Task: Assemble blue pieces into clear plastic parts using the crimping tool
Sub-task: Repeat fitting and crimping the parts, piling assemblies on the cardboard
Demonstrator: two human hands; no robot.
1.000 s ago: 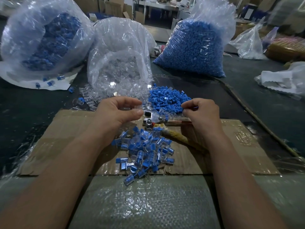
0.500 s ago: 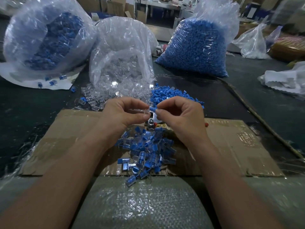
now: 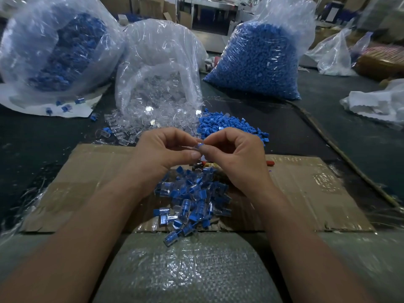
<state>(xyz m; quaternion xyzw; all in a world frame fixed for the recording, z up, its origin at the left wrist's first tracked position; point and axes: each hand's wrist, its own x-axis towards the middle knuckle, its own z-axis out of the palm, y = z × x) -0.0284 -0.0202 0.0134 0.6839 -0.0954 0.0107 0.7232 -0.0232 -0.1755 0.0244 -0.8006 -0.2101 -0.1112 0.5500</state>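
While left hand is pinching clear plastic part and right hand small blue piece, tilting is probably risking jamming.

A heap of joined parts lies mid-frame on the cardboard sheet. Behind the sheet an open bag spills casings (a loose heap of plugs sits just right of them). A second bag stands at upper left and a third bag at upper right.
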